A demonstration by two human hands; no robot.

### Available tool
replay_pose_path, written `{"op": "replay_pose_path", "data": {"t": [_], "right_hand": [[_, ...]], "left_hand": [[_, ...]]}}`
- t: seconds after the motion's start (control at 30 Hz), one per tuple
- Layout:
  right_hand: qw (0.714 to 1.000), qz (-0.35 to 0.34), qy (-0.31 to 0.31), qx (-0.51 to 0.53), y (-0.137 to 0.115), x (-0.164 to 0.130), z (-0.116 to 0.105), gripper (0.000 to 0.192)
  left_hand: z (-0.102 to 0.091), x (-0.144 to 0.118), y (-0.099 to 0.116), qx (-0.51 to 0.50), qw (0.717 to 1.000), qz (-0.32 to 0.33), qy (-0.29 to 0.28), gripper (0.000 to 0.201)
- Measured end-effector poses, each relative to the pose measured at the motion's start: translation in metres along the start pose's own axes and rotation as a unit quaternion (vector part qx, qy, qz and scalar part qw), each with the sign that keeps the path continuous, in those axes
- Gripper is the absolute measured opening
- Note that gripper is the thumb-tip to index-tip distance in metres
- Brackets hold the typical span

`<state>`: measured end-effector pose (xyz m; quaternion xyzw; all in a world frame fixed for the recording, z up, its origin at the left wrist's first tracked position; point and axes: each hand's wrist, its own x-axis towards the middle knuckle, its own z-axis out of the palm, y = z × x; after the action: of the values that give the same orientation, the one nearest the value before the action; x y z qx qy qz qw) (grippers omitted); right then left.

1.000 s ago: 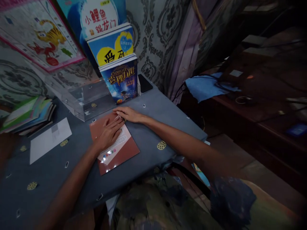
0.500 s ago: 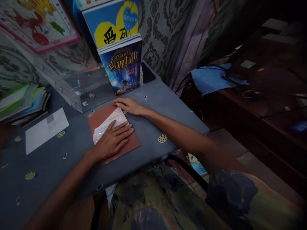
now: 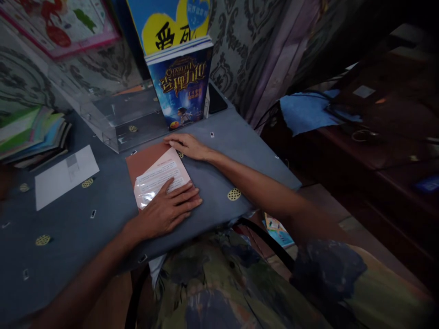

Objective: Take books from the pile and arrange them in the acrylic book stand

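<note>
A thin reddish-brown booklet (image 3: 146, 157) lies on the grey tablecloth in front of me. On it rests a pale pink printed sheet (image 3: 159, 176) with a shiny, reflective patch on its left part. My left hand (image 3: 168, 210) lies flat, fingers stretched out, over the lower part of the sheet and booklet and hides their near edge. At the top right corner of the booklet is my right hand (image 3: 190, 147), its fingers extended and touching the edge there.
Behind the booklet stands a clear acrylic holder (image 3: 118, 139) with a blue Chinese-titled book (image 3: 181, 91) and a yellow-and-blue book (image 3: 168, 27). A white paper (image 3: 66, 178) and stacked booklets (image 3: 34, 137) lie left. A dark phone-like slab (image 3: 217, 100) is behind the books.
My left hand has slid towards me and slightly right, uncovering more of the printed sheet. My right hand stays at the top corner. The view has shifted a little.
</note>
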<state>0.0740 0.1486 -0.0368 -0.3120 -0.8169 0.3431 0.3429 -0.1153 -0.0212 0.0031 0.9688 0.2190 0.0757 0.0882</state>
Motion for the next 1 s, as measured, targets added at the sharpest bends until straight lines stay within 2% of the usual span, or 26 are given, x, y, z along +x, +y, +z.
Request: {"op": "replay_pose_path", "data": {"t": [0.23,0.37,0.5,0.67,0.8,1.0], "right_hand": [[0.989,-0.010,-0.043,-0.143,-0.013,-0.010,0.005,0.040],[0.980,-0.007,-0.054,-0.190,-0.024,-0.021,0.016,0.045],[0.975,0.042,-0.063,-0.208,-0.043,-0.035,0.031,0.051],[0.970,0.066,-0.075,-0.221,-0.073,-0.070,0.045,0.053],[0.962,0.062,-0.089,-0.250,-0.089,-0.093,0.046,0.053],[0.947,0.057,-0.101,-0.301,-0.095,-0.097,0.048,0.054]], "left_hand": [[0.005,-0.002,0.008,0.043,0.998,-0.013,0.032,0.042],[0.004,-0.003,0.017,0.078,0.996,-0.042,0.018,0.045],[-0.001,-0.001,0.037,0.115,0.990,-0.079,-0.013,0.049],[0.005,0.001,0.065,0.171,0.975,-0.144,-0.006,0.047],[0.019,-0.006,0.074,0.164,0.971,-0.168,0.038,0.043],[0.028,-0.031,0.073,0.113,0.971,-0.162,0.134,0.044]]}}
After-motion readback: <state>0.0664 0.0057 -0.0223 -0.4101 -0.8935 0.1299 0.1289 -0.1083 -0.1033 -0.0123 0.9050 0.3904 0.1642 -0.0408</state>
